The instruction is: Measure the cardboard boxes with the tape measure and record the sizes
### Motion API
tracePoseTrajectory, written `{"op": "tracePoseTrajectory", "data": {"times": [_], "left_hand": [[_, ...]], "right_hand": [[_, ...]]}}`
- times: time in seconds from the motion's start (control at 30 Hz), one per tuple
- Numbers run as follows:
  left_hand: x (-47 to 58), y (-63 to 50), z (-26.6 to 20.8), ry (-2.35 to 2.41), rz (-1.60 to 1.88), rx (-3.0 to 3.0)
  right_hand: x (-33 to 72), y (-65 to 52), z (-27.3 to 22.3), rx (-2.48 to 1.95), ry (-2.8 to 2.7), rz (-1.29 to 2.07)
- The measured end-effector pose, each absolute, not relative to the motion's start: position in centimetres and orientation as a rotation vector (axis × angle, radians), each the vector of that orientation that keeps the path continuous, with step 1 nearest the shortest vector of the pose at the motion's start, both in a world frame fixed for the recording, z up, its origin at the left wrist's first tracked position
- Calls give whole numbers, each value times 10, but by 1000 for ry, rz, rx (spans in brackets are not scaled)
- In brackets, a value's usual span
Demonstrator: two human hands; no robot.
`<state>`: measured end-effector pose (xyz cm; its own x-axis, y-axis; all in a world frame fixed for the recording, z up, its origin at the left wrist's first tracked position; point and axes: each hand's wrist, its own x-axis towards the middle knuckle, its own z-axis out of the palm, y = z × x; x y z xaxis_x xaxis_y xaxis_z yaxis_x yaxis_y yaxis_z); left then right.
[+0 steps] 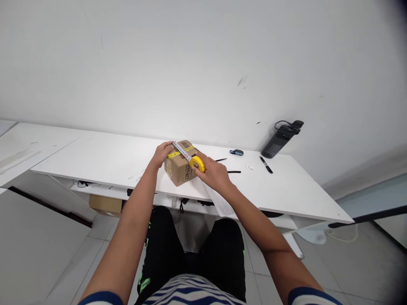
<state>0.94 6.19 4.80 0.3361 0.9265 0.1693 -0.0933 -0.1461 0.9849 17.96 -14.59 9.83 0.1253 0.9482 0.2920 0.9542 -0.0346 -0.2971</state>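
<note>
A small brown cardboard box (pixel 183 174) with yellow tape sits on the white table. Across its top runs the drawn-out blade of a yellow tape measure (pixel 197 163). My right hand (pixel 213 171) is wrapped round the tape measure's case at the box's right edge. At the box's far left edge, my left hand (pixel 163 153) pinches the blade's end, with the fingers against the cardboard. A sheet of paper (pixel 221 202) lies partly under my right forearm and hangs over the table's front edge.
On the white table (pixel 104 154), a black bottle (pixel 278 142) stands at the back right by the wall. A black marker (pixel 266 164), a small dark blue object (pixel 237 152) and a thin dark pen (pixel 221 159) lie nearby. Another cardboard box (pixel 105 205) is below the tabletop.
</note>
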Motion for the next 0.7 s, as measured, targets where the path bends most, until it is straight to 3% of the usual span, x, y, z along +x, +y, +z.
{"op": "tracePoseTrajectory", "data": {"times": [0.5, 0.6, 0.7], "left_hand": [[-34, 45, 35, 714, 1154, 1361], [-77, 32, 13, 763, 1213, 1379], [-119, 17, -22, 925, 1313, 1431]], "right_hand": [[122, 2, 145, -1754, -2055, 41], [126, 0, 157, -1566, -1921, 220], [130, -9, 144, -1245, -1708, 645]]}}
